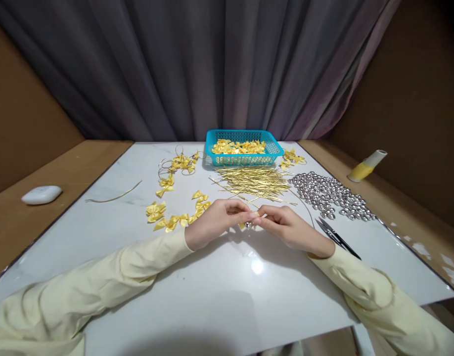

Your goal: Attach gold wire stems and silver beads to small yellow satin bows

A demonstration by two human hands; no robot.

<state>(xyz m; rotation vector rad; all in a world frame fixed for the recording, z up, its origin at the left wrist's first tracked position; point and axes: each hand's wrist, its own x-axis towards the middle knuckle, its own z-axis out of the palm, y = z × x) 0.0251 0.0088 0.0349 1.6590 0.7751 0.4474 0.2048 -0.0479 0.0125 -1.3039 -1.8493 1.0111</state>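
Observation:
Both hands meet fingertip to fingertip over the middle of the white table. My left hand (221,217) pinches a small yellow bow with a silver bell (248,225) hanging beneath the fingertips. From the other side my right hand (286,225) pinches the same small piece; fingers hide most of it. Just beyond the hands lies a pile of gold twist ties (254,183). Loose yellow bows (171,222) form a curve left of my left hand. Silver bells (329,193) are spread to the right, beyond my right hand.
A blue basket (244,159) of yellow bows stands at the back. Bows with gold ties (183,162) lie left of it, more (292,158) right. Black snips (338,237) rest by the right forearm. A yellow-and-white bottle (367,166) and a white object (42,195) sit at the sides.

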